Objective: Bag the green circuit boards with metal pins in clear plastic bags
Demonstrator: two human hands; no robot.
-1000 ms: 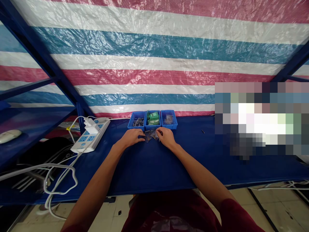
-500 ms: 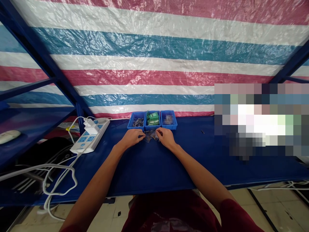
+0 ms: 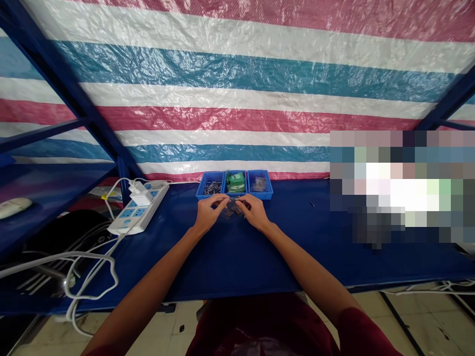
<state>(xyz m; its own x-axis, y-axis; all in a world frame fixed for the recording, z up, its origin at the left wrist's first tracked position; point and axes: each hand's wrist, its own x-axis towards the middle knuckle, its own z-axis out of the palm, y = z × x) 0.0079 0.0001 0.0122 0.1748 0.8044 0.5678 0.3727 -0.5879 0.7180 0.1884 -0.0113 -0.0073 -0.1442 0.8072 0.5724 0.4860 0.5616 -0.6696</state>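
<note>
My left hand (image 3: 208,212) and my right hand (image 3: 253,211) meet over the blue table (image 3: 230,252), just in front of three small blue bins. Between their fingertips they pinch a small clear plastic bag (image 3: 230,208) with tiny dark parts inside. The left bin (image 3: 212,186) holds dark metal pieces, the middle bin (image 3: 235,182) holds green parts, the right bin (image 3: 259,183) holds clear packets. Both hands have curled fingers closed on the bag.
A white power strip (image 3: 139,207) with plugs and white cables (image 3: 85,267) lies at the left. A white mouse (image 3: 13,206) rests on the left shelf. A small dark piece (image 3: 311,202) lies on the table at the right. A striped tarp (image 3: 237,89) hangs behind.
Both hands have lifted a little off the table and drawn closer together around the bag; the left fingers now rise over it.
</note>
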